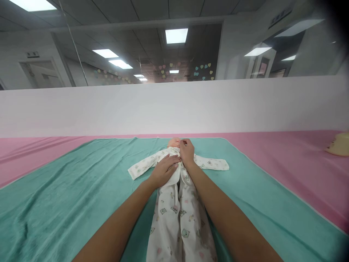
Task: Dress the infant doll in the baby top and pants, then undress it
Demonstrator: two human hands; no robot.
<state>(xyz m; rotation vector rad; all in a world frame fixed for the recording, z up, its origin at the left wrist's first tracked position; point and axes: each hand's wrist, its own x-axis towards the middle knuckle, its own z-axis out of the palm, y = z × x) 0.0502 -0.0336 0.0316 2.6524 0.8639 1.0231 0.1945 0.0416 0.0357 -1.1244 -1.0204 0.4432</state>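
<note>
A baby doll (173,142) lies on its back on a teal blanket (81,189), its head at the far end. It wears a white printed top (147,165) with both sleeves spread out sideways, and matching printed trousers (166,218) whose legs stretch towards me. My left hand (165,169) rests flat on the doll's chest with the fingers extended. Beside the doll's face and neck, my right hand (187,151) is curled with its fingertips together, covering part of the head and collar. What those fingertips hold, if anything, is hidden.
A pink cover (272,153) lies under the blanket. A low white wall (163,109) runs along the back, with glass or a mirror (136,51) above it. A pale yellow object (339,144) sits at the far right edge.
</note>
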